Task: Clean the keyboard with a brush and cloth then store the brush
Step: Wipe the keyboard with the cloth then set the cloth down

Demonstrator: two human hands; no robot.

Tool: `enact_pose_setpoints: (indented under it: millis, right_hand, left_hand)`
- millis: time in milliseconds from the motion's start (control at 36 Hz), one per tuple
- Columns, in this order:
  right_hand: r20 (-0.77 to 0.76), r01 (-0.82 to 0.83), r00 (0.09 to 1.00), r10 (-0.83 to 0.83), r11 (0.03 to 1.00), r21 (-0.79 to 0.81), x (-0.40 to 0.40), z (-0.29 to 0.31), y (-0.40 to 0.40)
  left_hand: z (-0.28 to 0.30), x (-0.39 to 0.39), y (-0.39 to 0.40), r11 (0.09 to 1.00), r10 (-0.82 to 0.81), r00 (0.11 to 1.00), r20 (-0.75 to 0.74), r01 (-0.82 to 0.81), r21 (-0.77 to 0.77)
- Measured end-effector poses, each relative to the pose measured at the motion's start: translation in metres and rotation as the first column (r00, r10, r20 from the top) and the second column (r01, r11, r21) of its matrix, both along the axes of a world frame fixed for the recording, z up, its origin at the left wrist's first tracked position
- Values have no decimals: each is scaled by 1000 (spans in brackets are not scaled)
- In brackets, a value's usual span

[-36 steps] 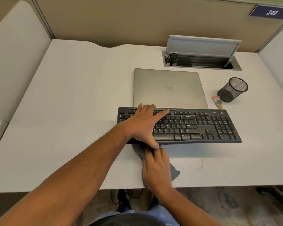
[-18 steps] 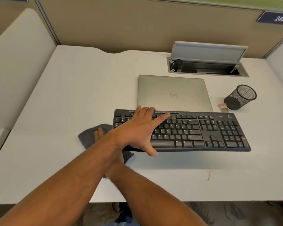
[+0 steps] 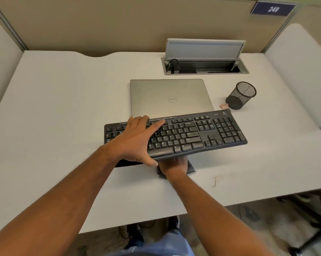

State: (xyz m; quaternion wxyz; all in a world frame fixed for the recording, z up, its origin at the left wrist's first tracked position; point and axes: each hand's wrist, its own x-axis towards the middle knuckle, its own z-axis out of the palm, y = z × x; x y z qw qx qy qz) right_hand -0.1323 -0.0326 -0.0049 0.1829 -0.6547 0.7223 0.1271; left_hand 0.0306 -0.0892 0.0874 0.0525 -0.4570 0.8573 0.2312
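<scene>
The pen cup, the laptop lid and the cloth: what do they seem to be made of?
Pen cup: black wire mesh, probably metal; the desk shows through its fine grid.
Laptop lid: looks like matte silver metal, maybe painted plastic; even, soft sheen.
Cloth: soft grey fabric, possibly microfibre; it bunches under the right hand, below the lifted keyboard.
</scene>
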Motion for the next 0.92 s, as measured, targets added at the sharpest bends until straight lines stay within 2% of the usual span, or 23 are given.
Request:
enact_pose_setpoints:
  millis: [83,139,194,250,389,528,583,639,750,833,861,917]
  right_hand:
    - [-73,121,990,-120,993,2,-37,-4,12]
    - [-90,167,980,-176,981,-101,-63,-7,26]
    - [-45,252,961,-273,930,-269,-88,-11,39]
    - [22,379,918,-397,856,-352,-118,-15,54]
    - [33,544,817,-576,750,-376,-201,-19,97]
    - [181,631,754,-632,620,-466,-251,-17,118]
    - [242,629,757,-607,576,-522,-242,-11,122]
    - [259,566,811,-524,589,-577,-217,-7,128]
    - [190,307,952,-241,744,-594,-144,-23,149]
    - [74,21,997,21,850,-526,-103,-38,152]
    - [46,-27,997,58,861,-508,-98,-40,147]
    - [40,1,999,20,883,-469,-100,-39,133]
  left_hand:
    - [-7,-4,3,1000,-4,1000,6,4,11]
    - [-12,-6,5,1000,-10,1000,13,10,20]
    - [-18,-9,8,999,-11,1000,15,10,36]
    - [-25,-11,11,999,-10,1000,13,9,48]
    - [-37,-17,19,996,-6,1000,18,4,88]
    - [-44,-24,23,997,-21,1000,20,19,80]
    - [-48,-26,24,997,-21,1000,18,20,76]
    - [-53,-27,23,997,-17,1000,7,16,76]
    - [-60,-29,22,995,8,999,-31,-5,96]
    - [-61,-30,21,995,13,999,-42,-9,104]
    - [-61,-31,21,995,14,999,-42,-10,103]
    - [-62,-32,21,995,14,999,-38,-10,98]
